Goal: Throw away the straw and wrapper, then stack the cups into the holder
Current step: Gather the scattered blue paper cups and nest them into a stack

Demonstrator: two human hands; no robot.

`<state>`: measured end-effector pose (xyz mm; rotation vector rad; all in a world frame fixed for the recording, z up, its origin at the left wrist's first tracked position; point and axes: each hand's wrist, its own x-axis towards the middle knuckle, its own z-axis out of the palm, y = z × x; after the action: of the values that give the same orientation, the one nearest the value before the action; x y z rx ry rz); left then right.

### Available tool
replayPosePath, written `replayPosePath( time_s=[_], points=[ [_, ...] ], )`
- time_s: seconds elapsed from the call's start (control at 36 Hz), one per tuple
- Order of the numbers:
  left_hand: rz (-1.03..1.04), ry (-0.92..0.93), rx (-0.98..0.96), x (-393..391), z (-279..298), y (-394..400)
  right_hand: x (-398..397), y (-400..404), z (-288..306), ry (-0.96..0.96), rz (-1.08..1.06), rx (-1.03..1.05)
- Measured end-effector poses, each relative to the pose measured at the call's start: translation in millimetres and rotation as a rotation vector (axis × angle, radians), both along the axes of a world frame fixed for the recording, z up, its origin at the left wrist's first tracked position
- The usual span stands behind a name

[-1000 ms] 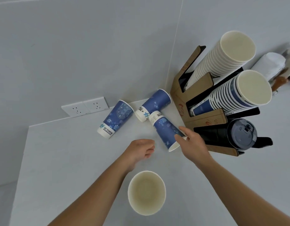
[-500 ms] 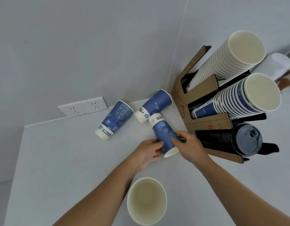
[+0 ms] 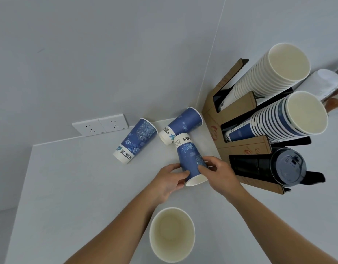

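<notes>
Three blue patterned paper cups lie on their sides on the white counter. My left hand (image 3: pixel 169 181) and my right hand (image 3: pixel 216 171) both grip the nearest blue cup (image 3: pixel 189 159) near its open rim. A second blue cup (image 3: pixel 180 125) lies behind it, touching its base. The third blue cup (image 3: pixel 135 142) lies further left. An upright cream cup (image 3: pixel 172 234) stands close to me, open end up. The cardboard cup holder (image 3: pixel 240 147) at the right carries a white cup stack (image 3: pixel 269 75) and a blue cup stack (image 3: pixel 278 119). No straw or wrapper is visible.
A stack of black lids (image 3: pixel 269 166) fills the holder's lowest slot. A double wall socket (image 3: pixel 100 124) sits on the wall behind the counter. A white roll (image 3: pixel 324 82) lies behind the holder. The counter's left edge (image 3: pixel 21 187) drops off.
My left hand has come in from the left and closed on the nearest blue cup, joining my right hand, which was touching its rim. The cup has shifted slightly toward me.
</notes>
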<state>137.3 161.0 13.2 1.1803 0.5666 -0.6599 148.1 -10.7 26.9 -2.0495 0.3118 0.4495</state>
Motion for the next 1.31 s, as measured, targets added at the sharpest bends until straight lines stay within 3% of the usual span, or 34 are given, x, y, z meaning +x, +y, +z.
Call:
replayPosePath(
  time_s=[0.53, 1.31],
  points=[
    [0.142, -0.238, -0.072, -29.2, 47.7, 26.3, -15.2, 18.2, 42.4, -0.111, -0.006, 0.095],
    [0.237, -0.674, 0.051, -99.1, 170.8, 54.7, -71.2, 23.2, 169.0, -0.376, 0.141, 0.530]
  ],
)
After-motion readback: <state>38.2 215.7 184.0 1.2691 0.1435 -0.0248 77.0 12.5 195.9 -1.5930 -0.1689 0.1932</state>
